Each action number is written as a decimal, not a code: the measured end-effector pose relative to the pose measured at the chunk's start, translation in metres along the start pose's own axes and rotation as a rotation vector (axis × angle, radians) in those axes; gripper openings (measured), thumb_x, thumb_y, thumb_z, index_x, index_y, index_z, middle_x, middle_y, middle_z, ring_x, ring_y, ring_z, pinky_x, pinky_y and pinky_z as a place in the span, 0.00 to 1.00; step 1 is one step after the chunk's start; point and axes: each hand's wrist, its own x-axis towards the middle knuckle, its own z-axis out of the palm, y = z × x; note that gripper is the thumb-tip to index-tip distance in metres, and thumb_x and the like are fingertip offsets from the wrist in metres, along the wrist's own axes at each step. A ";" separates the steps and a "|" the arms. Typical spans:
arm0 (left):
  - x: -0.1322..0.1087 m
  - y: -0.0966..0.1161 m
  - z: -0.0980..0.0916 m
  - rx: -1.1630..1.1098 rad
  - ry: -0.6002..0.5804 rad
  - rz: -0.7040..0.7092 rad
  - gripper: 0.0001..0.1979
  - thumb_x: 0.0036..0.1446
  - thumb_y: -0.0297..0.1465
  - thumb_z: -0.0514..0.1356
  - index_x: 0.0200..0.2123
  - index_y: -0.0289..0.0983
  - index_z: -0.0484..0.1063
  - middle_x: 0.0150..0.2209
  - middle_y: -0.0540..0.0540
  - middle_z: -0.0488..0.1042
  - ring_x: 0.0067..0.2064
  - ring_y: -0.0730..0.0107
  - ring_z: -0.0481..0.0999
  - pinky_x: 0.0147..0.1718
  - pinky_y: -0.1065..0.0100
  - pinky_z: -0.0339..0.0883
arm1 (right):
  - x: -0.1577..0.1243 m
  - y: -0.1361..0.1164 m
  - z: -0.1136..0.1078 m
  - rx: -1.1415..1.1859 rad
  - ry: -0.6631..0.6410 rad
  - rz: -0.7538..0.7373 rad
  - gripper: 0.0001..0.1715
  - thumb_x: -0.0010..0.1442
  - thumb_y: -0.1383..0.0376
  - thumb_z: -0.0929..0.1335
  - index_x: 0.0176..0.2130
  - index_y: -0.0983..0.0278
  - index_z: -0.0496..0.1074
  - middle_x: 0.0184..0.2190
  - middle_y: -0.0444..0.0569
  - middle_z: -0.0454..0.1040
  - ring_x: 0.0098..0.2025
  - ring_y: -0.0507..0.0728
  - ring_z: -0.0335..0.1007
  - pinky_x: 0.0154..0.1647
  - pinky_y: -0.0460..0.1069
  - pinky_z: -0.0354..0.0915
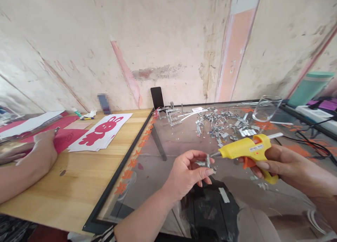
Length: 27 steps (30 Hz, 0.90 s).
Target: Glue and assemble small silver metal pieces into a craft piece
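My right hand (279, 163) grips a yellow hot glue gun (242, 149), with a finger at its orange trigger. A white glue stick (276, 135) sticks out of the back end. Between the fingertips of my left hand (188, 170) is a small silver metal piece (207, 161), partly hidden by the fingers. The gun's nozzle points left, right at this piece; whether the two touch I cannot tell. Below my hands, one flat silver strip (224, 195) lies on the glass tabletop (173, 143).
Many silver pieces (223, 122) are scattered behind the glue gun. A drinking glass (267, 108), black cables (313, 140) and a power strip (316, 117) stand at the right. A phone (157, 98) leans on the wall. Another person's hand (46, 143) rests near red paper (70, 138) at left.
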 end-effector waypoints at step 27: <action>-0.003 0.000 0.007 -0.233 -0.217 -0.108 0.18 0.37 0.31 0.73 0.36 0.36 0.79 0.41 0.41 0.77 0.40 0.65 0.75 0.36 0.68 0.66 | 0.009 -0.001 0.043 0.411 -0.124 0.184 0.14 0.47 0.52 0.74 0.29 0.58 0.74 0.20 0.44 0.73 0.21 0.51 0.64 0.21 0.44 0.56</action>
